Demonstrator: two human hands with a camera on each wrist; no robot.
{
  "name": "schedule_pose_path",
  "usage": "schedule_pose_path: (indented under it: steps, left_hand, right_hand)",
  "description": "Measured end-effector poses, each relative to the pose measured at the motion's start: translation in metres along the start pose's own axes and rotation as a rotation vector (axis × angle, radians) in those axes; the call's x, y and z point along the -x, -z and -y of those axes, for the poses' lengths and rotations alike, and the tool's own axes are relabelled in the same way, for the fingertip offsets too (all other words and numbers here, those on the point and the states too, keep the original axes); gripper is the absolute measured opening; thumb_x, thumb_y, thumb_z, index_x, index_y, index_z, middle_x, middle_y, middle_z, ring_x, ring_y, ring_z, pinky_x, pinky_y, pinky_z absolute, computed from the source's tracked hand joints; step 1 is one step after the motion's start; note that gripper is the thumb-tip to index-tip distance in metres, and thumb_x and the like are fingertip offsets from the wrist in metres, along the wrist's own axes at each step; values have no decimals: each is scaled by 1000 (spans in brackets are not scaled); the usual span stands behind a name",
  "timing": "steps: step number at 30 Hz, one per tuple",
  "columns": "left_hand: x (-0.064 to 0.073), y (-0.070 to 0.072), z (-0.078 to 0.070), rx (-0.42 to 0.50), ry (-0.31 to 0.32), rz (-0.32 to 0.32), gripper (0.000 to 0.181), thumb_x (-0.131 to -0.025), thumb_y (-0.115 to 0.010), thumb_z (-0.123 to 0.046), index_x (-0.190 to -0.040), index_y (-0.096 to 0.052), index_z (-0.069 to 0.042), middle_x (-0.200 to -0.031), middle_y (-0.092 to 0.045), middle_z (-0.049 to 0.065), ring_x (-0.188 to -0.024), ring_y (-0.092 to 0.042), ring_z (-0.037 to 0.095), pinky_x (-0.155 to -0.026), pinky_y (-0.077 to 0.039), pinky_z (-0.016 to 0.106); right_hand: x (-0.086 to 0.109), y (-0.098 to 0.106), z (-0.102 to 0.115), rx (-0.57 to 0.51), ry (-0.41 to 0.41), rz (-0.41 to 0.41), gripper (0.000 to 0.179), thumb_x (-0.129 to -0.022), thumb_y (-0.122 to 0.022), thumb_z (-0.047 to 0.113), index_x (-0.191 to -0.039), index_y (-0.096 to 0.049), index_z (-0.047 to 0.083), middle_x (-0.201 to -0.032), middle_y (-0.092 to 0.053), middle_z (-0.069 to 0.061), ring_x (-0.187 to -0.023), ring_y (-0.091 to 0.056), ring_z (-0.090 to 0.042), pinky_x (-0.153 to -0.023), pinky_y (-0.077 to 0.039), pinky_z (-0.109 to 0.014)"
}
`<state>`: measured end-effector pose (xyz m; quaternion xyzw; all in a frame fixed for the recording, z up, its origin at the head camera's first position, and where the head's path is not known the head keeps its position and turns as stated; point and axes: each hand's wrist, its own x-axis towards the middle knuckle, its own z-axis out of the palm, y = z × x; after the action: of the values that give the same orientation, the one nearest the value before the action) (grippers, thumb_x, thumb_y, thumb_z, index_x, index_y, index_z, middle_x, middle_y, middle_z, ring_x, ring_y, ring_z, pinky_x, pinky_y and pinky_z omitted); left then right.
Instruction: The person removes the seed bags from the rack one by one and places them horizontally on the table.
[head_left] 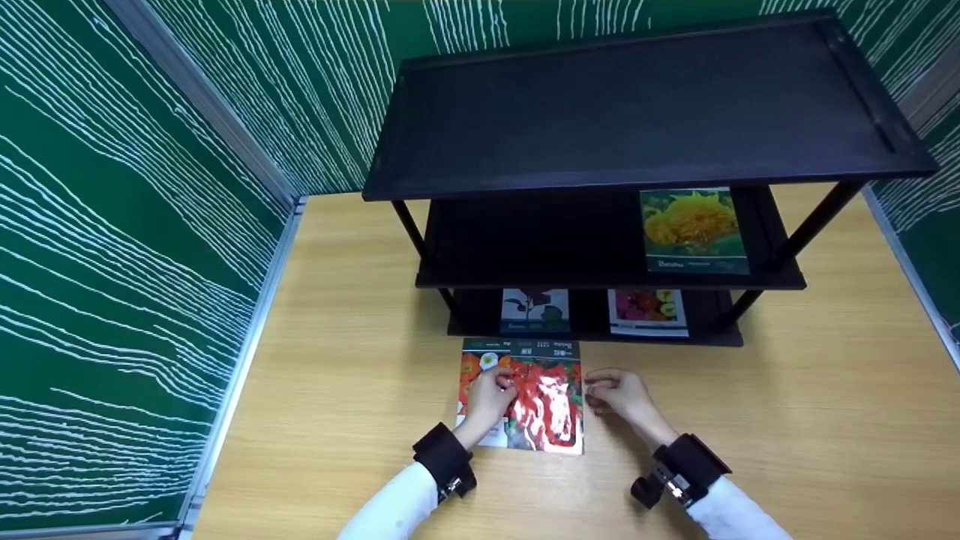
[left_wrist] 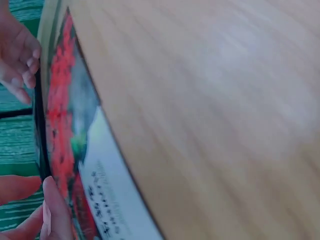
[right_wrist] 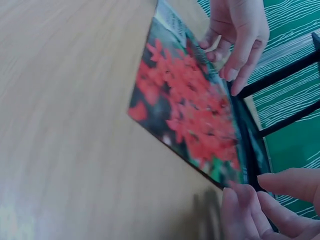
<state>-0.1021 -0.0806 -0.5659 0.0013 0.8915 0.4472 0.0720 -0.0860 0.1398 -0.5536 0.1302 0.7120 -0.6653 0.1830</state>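
A glossy seed packet with red flowers (head_left: 551, 409) lies on the wooden table, overlapping a second seed packet with orange and white flowers (head_left: 470, 369) on its left. My left hand (head_left: 487, 397) is over the overlap, fingertips at the red packet's left edge, thumb and forefinger apart. At the red packet's right edge is my right hand (head_left: 626, 395), its fingers loosely bent with a gap between thumb and forefinger. In the right wrist view, the right fingertips (right_wrist: 242, 200) appear to touch the near corner of the red packet (right_wrist: 192, 107).
A black three-tier shelf (head_left: 637, 112) stands behind the packets. Its middle tier bears a yellow-flower packet (head_left: 694, 229). On the bottom tier lie a dark-plant packet (head_left: 535, 309) and a pink-flower packet (head_left: 647, 309). Green panels with white lines (head_left: 112, 262) border the table (head_left: 337, 360).
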Motion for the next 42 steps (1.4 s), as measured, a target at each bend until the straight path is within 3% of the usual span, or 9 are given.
schedule_pose_path:
  steps: [4, 10, 17, 21, 25, 29, 32, 36, 42]
  left_hand:
    - [0, 0, -8, 54, 30, 14, 20, -76, -60, -2, -96, -63, 1, -65, -53, -4, -54, -42, 4, -53, -37, 17]
    - [-4, -2, -23, 86, 18, 20, 17, -77, -60, -7, -93, -66, -2, -64, -54, -5, -50, -41, 2, -49, -37, 17]
    - [-7, 6, -47, 203, 62, 155, 20, -84, -54, -8, -101, -62, 0, -76, -61, 7, -48, -53, 28, -38, -41, 19]
    - [-10, 9, -60, 208, 44, 197, 22, -85, -54, -10, -104, -61, 0, -84, -63, 11, -42, -49, 16, -42, -46, 24]
    - [-13, 12, -73, 193, 4, 217, 22, -85, -55, -11, -103, -62, -2, -83, -62, 5, -44, -42, 4, -46, -45, 22]
    - [-16, 15, -84, 188, -38, 232, 21, -85, -53, -9, -103, -62, -3, -83, -61, 4, -48, -45, 4, -45, -42, 18]
    - [-18, 16, -90, 211, -27, 255, 22, -86, -52, -8, -105, -61, -2, -85, -62, 7, -47, -48, 4, -42, -45, 20]
    - [-22, 16, -99, 221, -3, 263, 23, -86, -53, -7, -106, -60, -1, -83, -61, 5, -48, -48, 4, -41, -45, 18]
    - [-26, 21, -119, 202, -32, 273, 20, -85, -54, -8, -104, -62, -3, -81, -61, 3, -50, -49, 6, -43, -47, 19]
  right_hand:
    - [4, 6, 8, 37, 8, 22, 30, -81, -51, -5, -109, -49, -16, -88, -62, -22, -70, -62, -27, -67, -53, -39]
    - [9, 20, 20, 104, 62, 62, 35, -80, -50, -6, -111, -46, -19, -91, -62, -22, -65, -61, -21, -58, -53, -35]
    - [21, 38, 41, 168, 68, 86, 37, -81, -51, -3, -115, -44, -17, -82, -62, -8, -66, -60, -14, -65, -53, -34]
    - [27, 50, 52, 212, 101, 104, 38, -81, -50, -2, -115, -44, -17, -81, -61, -4, -67, -59, -9, -66, -53, -28]
    - [34, 64, 64, 225, 147, 111, 38, -81, -50, -2, -114, -43, -18, -82, -61, -4, -70, -60, -7, -68, -53, -26]
    - [40, 74, 75, 231, 191, 117, 37, -82, -49, -2, -114, -43, -19, -86, -62, -6, -72, -60, -5, -70, -53, -26]
    - [44, 80, 83, 232, 207, 113, 37, -83, -49, -2, -115, -42, -20, -89, -62, -9, -73, -60, -4, -69, -52, -24]
    - [48, 88, 91, 241, 226, 101, 36, -84, -48, -2, -115, -42, -20, -86, -63, -3, -72, -60, -3, -68, -52, -23]
    - [54, 99, 105, 256, 239, 111, 37, -86, -47, 0, -117, -40, -20, -82, -61, 6, -73, -60, -2, -66, -52, -22]
